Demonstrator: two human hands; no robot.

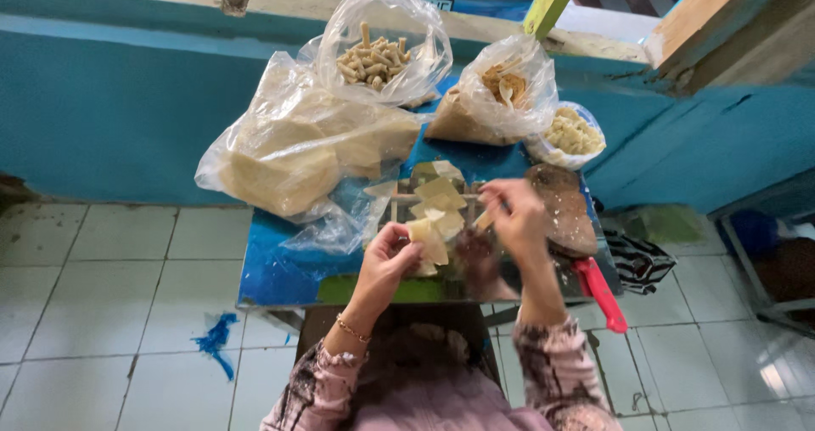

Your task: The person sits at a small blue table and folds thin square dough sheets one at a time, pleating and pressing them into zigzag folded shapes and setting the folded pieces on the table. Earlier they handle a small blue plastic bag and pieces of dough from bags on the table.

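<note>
Wrappers like the pale square sheet (pixel 427 237) we hold look thin, limp and easy to tear, so we judge it best pinched by an edge or cradled flat on the fingers. Our left hand (pixel 386 257) is curled loosely around it, over the near edge of the blue table (pixel 272 270). Our right hand (pixel 514 214), just beside, has its fingertips pinched on a small utensil (pixel 486 219), above more wrappers (pixel 441 195).

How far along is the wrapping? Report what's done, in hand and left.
Done: a bag of finished rolls stands at the back. In hand: the left hand holds a pale wrapper; the right hand works beside it. Left: loose wrappers and a large full bag of sheets.
</note>
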